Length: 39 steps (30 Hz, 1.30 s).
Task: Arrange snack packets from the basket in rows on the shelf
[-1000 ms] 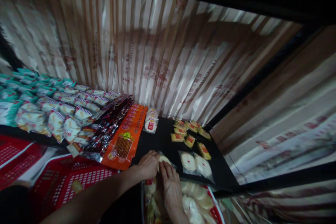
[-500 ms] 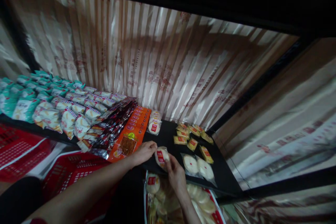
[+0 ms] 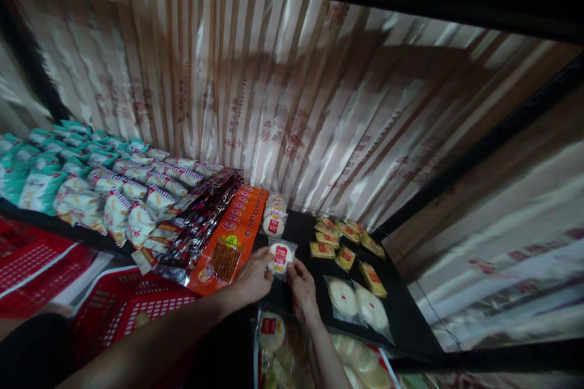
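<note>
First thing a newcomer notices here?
Both hands at the bottom centre, left hand and right hand, pinching a clear packet with a round white cake over the dark shelf. Next, the orange packets beside them and the striped shiny backdrop behind.

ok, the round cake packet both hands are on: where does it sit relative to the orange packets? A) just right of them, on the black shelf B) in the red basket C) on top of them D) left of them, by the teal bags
A: the left hand and right hand hold the round cake packet over the black shelf, just right of the orange packets.
</note>
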Each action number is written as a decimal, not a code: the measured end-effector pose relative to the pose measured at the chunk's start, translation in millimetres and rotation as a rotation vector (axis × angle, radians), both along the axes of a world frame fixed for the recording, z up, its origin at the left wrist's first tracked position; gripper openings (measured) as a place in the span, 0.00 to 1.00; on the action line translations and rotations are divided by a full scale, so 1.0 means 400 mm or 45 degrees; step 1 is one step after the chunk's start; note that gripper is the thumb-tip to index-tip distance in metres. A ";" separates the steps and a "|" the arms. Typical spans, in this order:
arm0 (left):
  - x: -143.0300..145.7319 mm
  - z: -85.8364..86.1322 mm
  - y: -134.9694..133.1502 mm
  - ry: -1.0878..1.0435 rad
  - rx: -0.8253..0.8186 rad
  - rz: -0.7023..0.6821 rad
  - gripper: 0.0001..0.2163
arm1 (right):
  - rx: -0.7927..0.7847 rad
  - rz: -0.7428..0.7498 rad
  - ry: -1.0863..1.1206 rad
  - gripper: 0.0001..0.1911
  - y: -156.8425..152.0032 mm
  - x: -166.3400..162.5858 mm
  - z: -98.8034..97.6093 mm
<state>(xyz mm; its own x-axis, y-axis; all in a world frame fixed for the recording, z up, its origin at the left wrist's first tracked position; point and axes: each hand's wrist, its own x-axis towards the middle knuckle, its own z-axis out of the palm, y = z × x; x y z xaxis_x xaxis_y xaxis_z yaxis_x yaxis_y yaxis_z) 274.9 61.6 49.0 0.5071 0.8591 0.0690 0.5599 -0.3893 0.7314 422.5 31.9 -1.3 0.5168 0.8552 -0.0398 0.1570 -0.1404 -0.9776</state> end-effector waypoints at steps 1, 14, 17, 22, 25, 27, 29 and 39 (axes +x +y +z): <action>0.002 -0.005 0.002 0.018 0.013 -0.014 0.20 | 0.002 -0.007 0.007 0.29 0.010 0.001 -0.002; 0.014 -0.057 0.032 0.014 -0.034 0.117 0.23 | 0.028 -0.164 0.567 0.18 0.103 -0.014 0.020; 0.022 -0.084 0.040 -0.044 -0.025 0.234 0.21 | 0.029 -0.156 0.695 0.18 0.093 -0.027 0.018; 0.037 -0.090 0.033 0.011 -0.036 0.244 0.22 | 0.022 -0.102 0.489 0.19 0.092 -0.018 0.000; 0.040 -0.068 0.027 0.060 -0.073 0.196 0.23 | 0.004 -0.110 0.328 0.19 0.112 0.004 -0.003; 0.040 -0.057 0.027 0.065 -0.075 0.182 0.23 | 0.009 -0.122 0.297 0.18 0.126 0.014 0.002; 0.039 -0.054 0.030 0.061 -0.072 0.185 0.22 | 0.011 -0.138 0.361 0.17 0.136 0.015 0.012; 0.063 -0.083 0.046 -0.514 -0.122 0.554 0.22 | -0.018 -0.184 1.207 0.11 0.075 -0.087 0.076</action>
